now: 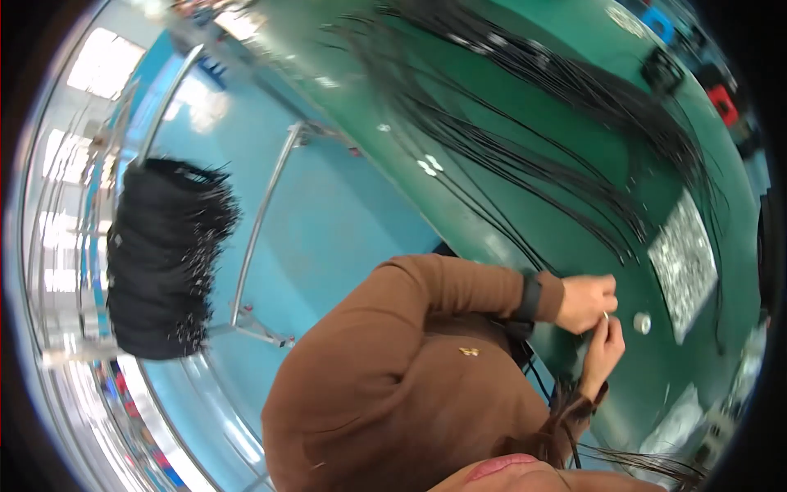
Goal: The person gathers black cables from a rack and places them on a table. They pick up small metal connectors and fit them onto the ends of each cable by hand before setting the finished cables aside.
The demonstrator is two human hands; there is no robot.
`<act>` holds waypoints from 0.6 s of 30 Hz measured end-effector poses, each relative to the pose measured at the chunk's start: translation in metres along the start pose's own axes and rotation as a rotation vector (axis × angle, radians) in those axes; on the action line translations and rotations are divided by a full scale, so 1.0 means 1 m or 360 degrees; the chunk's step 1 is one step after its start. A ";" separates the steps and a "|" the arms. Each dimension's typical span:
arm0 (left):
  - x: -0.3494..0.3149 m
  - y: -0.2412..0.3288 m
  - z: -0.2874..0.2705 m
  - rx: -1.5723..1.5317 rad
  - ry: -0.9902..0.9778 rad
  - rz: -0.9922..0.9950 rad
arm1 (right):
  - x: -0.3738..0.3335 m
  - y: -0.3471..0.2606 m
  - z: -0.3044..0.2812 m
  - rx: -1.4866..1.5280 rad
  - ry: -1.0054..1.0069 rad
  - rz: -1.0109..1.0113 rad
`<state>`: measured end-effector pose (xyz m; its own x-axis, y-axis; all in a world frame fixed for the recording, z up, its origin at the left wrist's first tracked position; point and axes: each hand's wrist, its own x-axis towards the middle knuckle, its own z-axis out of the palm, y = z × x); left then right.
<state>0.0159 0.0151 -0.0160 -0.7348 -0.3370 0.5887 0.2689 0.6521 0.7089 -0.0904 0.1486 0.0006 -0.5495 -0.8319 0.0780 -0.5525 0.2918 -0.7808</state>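
My left hand point(585, 302), with a black band at its wrist, is closed with the fingertips pinched together over the green table. Just below it, my right hand point(605, 351) is also closed in a pinch. A small white piece point(607, 315) shows where the fingertips of the two hands meet; its kind is too small to make out. Thin black cables point(492, 220) with white connectors point(429, 165) at their far end run in under my left forearm. Beside my hands sits a small round white object point(642, 322), like a roll.
A clear bag of small shiny parts point(684, 266) lies right of my hands. Long bundles of black cables point(525, 139) stretch across the green table point(467, 234). To the left, a thick bundle of black cables point(168, 258) hangs on a metal rack point(266, 205).
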 end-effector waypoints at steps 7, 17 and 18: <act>0.009 0.003 -0.019 0.0191 -0.0306 0.0225 | 0.010 -0.014 -0.009 0.1317 -0.0459 0.0646; 0.002 0.010 -0.015 -0.0091 -0.0422 -0.0171 | 0.005 0.002 0.010 0.0593 -0.0241 0.0097; 0.002 0.009 -0.014 -0.0094 -0.0442 -0.0159 | 0.005 0.004 0.011 0.0723 -0.0300 0.0158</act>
<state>0.0257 0.0113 -0.0032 -0.8996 -0.1934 0.3916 0.2163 0.5816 0.7842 -0.0888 0.1408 -0.0086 -0.4393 -0.8937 -0.0908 -0.1515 0.1733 -0.9731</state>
